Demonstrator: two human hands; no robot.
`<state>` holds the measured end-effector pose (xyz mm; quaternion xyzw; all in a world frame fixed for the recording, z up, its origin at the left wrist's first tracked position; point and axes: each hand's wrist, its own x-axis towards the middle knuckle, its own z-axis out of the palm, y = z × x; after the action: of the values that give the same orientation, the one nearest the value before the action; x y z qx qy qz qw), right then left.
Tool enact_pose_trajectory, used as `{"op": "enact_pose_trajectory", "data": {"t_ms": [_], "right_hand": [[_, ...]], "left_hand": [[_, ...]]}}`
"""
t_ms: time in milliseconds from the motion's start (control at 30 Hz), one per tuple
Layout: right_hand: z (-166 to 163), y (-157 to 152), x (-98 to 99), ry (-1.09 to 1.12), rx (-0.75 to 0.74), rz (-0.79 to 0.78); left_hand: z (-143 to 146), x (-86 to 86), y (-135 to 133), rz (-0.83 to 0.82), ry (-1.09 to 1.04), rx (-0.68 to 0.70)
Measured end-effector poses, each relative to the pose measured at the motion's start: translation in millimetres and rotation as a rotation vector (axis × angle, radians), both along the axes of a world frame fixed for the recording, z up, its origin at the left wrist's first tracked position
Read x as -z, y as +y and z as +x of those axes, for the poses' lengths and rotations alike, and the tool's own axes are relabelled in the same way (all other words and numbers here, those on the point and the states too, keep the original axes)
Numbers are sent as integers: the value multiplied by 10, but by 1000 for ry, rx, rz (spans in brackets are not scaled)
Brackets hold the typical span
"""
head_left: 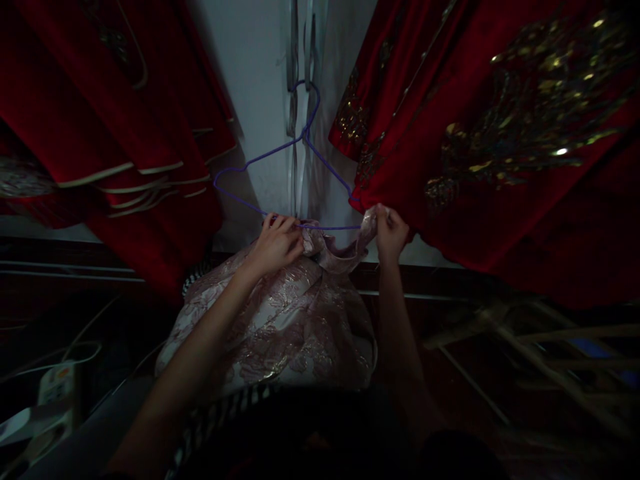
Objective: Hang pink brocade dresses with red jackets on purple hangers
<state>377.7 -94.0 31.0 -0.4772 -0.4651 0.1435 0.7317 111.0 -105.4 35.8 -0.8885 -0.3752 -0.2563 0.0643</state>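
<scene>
A purple wire hanger (280, 150) hangs from a hook on the white wall in front of me. Below it a pale pink brocade garment (290, 320) drapes down toward me. My left hand (276, 245) is closed on the garment's top edge together with the hanger's bottom bar. My right hand (390, 233) pinches the garment's other shoulder at the hanger's right end.
Red velvet garments with cream trim (115, 133) hang at the left. A red garment with gold sequin embroidery (500, 133) hangs at the right, close to my right hand. A power strip with cables (55, 387) lies low at the left. Wooden bars (550, 353) show at the lower right.
</scene>
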Motion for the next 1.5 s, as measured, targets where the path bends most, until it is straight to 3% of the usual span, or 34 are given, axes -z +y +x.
{"op": "enact_pose_trajectory", "data": {"t_ms": [233,467,867,933,1000,1100,1167,1267,1500], "right_hand": [[-145,380,-283,-324,-149,-42],[-226,508,-426,-259,-116,39],[-480,493,-262,-337,-98,-17],[-449,462,-287,-360,-82,-20],[-383,446,-338,-380,-65,-21],[-247,461,-423,-420,-35,-4],[-162,484,-467,-471,-3,7],[-82,509,-500,-571,57,18],[-73,487,-500,-678,97,17]], "left_hand": [[29,11,-12,26,-3,-18],[80,59,34,17,-1,-17],[167,155,-20,95,-152,-106],[67,120,55,104,-184,-63],[-163,54,214,165,-331,-146],[-661,-15,534,373,-737,-657],[-961,9,715,345,-754,-815],[-1213,122,853,286,-609,-801],[-1375,299,878,81,-504,-755]]}}
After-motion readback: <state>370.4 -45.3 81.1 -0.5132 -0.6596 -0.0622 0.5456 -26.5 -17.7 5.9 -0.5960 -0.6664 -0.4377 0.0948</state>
